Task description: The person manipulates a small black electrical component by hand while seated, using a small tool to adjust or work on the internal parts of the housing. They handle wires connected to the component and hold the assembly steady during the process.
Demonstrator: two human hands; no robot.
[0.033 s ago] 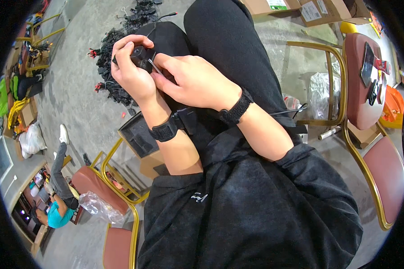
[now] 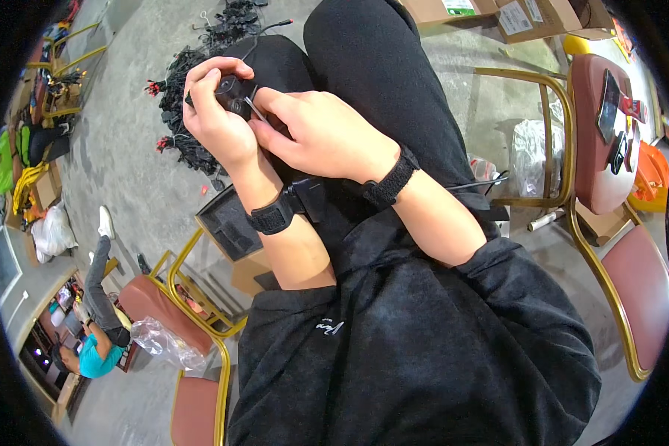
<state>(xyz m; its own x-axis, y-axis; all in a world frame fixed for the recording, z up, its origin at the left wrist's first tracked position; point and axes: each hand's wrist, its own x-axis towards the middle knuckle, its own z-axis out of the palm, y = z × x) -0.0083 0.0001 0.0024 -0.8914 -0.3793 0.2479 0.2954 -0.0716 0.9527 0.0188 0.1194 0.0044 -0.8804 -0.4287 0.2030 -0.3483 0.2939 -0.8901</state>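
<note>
My left hand (image 2: 214, 119) is closed around a small black part (image 2: 233, 91), held above my lap. My right hand (image 2: 323, 137) pinches a thin silver pin-like tool (image 2: 254, 110) whose tip rests against that part. The two hands touch each other. Each wrist carries a black band. I sit with my legs in black trousers (image 2: 379, 67) and wear a black top. Most of the part is hidden by my fingers.
A heap of black parts with red bits (image 2: 178, 111) lies on the concrete floor beyond my left hand. A black tray (image 2: 227, 223) sits by my left knee. Gold-framed red chairs stand at the right (image 2: 609, 171) and lower left (image 2: 163, 305). Another person (image 2: 93, 349) crouches at the far lower left.
</note>
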